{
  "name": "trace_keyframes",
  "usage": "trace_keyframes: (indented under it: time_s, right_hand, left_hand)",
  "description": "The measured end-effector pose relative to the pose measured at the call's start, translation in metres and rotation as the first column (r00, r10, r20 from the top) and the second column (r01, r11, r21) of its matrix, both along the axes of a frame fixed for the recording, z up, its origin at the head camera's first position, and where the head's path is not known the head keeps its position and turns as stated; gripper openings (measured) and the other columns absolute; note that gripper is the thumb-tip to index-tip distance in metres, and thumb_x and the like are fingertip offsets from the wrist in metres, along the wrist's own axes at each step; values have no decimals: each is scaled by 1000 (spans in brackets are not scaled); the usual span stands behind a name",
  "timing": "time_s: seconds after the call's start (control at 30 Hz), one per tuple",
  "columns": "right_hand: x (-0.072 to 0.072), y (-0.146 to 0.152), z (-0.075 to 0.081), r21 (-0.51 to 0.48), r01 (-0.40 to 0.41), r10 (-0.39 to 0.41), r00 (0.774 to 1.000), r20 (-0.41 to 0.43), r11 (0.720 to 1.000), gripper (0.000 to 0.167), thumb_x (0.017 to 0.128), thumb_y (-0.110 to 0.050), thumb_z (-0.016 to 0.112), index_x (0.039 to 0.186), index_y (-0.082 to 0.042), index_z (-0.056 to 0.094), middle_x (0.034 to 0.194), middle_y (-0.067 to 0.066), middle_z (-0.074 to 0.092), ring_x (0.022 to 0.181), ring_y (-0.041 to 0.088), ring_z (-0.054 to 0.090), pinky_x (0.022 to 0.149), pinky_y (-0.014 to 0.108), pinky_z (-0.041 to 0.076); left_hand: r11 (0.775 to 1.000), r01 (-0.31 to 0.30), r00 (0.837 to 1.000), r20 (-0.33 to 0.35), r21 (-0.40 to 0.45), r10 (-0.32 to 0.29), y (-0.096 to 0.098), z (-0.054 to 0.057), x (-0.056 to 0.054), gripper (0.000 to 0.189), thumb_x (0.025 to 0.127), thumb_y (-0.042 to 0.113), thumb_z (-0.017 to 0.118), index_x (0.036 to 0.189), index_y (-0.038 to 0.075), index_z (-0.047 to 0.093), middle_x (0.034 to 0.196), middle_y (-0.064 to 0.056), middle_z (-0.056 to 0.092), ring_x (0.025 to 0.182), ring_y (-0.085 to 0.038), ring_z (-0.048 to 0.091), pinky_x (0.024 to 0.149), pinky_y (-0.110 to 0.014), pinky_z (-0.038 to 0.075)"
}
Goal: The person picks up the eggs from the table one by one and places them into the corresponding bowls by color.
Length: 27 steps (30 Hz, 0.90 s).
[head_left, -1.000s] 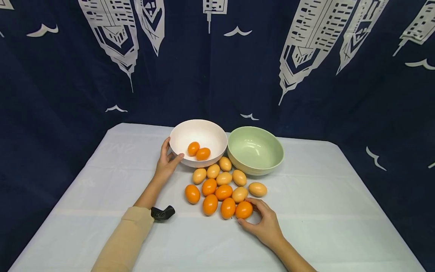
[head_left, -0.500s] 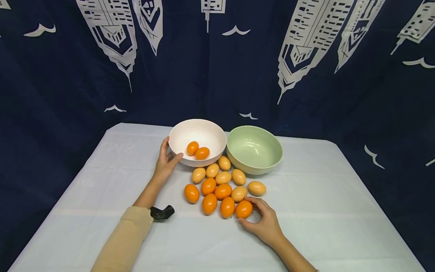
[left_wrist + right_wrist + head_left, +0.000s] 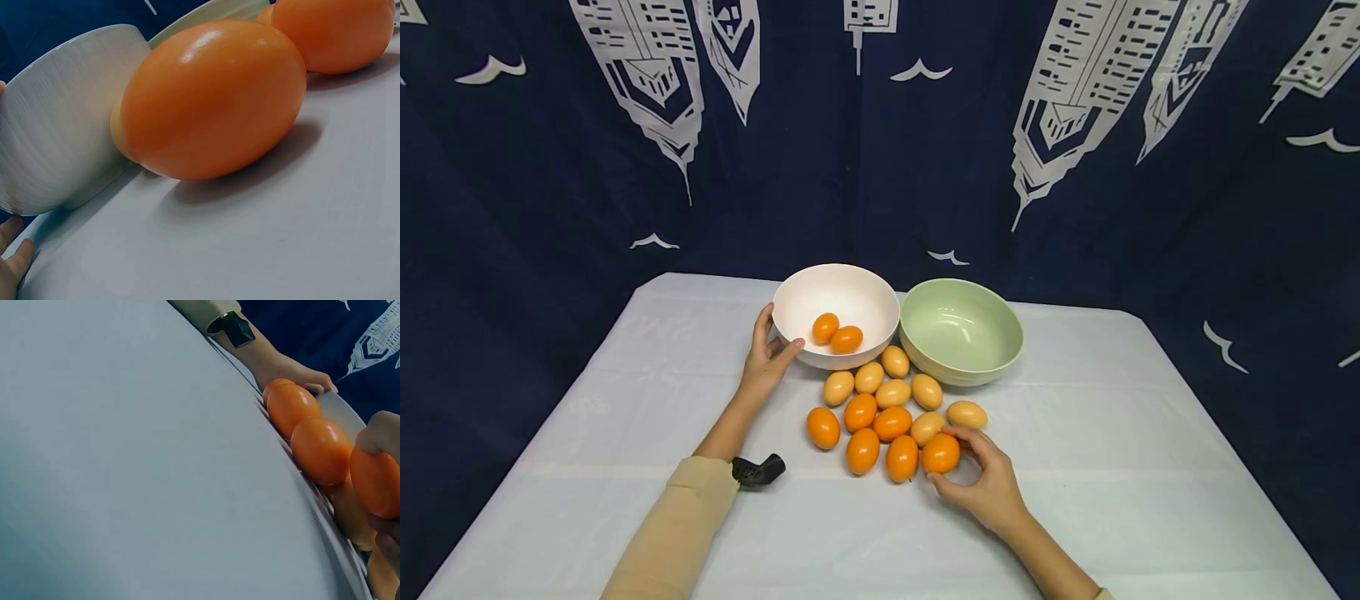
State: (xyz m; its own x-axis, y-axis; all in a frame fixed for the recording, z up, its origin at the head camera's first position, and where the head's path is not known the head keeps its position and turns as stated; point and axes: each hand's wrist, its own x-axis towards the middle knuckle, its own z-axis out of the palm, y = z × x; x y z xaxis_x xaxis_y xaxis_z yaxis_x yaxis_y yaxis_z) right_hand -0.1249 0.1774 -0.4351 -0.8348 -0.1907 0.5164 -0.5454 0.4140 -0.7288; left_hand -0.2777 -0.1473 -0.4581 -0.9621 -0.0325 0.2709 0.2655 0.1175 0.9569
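Observation:
My left hand (image 3: 764, 360) holds the white bowl (image 3: 880, 312) at its left side, thumb at the near rim. Two orange eggs (image 3: 847, 340) lie inside that bowl. At the front right of the group, my right hand (image 3: 992, 490) pinches an orange egg (image 3: 941, 454) between thumb and fingers; in the right wrist view the thumb lies over this egg (image 3: 374, 487). Several more orange eggs (image 3: 862, 451) and several pale tan eggs (image 3: 893, 393) lie on the table in front of the bowls. A large orange egg (image 3: 212, 100) fills the middle of the left wrist view.
A green bowl (image 3: 958, 329) with nothing in it stands right beside the white one, near the table's back edge. White cloth covers the table (image 3: 1150, 467). A dark blue curtain (image 3: 820, 167) hangs behind. A black wrist device (image 3: 758, 472) sits at the left cuff.
My right hand has raised the pinched orange egg slightly, up and away from the front of the group. The left hand and the bowls have stayed in place.

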Motion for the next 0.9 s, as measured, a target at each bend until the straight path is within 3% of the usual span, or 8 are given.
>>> trace_keyframes:
  time_s: [0.3, 0.43, 0.63, 0.9]
  right_hand:
    - [-12, -6, 14, 4, -30, 30, 999, -39, 1000, 56, 61, 12, 84, 112, 9, 62, 107, 17, 64, 93, 19, 62, 85, 17, 49]
    - [-17, -12, 26, 14, -25, 25, 999, -47, 1000, 55, 62, 12, 84, 112, 10, 62, 106, 19, 63, 92, 23, 64, 81, 25, 53]
    - [-27, -20, 35, 27, -6, 6, 1000, 5, 1000, 53, 67, 9, 83, 115, 13, 59, 109, 21, 63, 92, 26, 65, 80, 37, 56]
    - [-61, -20, 9, -65, -19, 24, 996, 81, 998, 58, 68, 4, 85, 121, 3, 61, 118, 14, 64, 101, 21, 60, 88, 29, 50]
  left_hand:
    - [1000, 3, 1000, -1, 4, -3, -1, 0, 1, 80, 96, 19, 63, 156, 16, 11, 162, -9, 8, 146, -26, 15, 115, -47, 23]
    - [1000, -3, 1000, -7, 6, 3, -1, 0, 0, 80, 95, 17, 64, 156, 15, 12, 162, -8, 9, 147, -24, 14, 115, -46, 24]
    - [1000, -11, 1000, 1, 3, 11, -2, 0, -3, 80, 95, 17, 65, 156, 17, 13, 162, -8, 11, 146, -25, 17, 114, -46, 25]
    - [1000, -7, 1000, -1, 14, 7, -1, 0, -2, 80, 94, 16, 65, 156, 16, 14, 162, -10, 11, 145, -28, 19, 114, -47, 26]
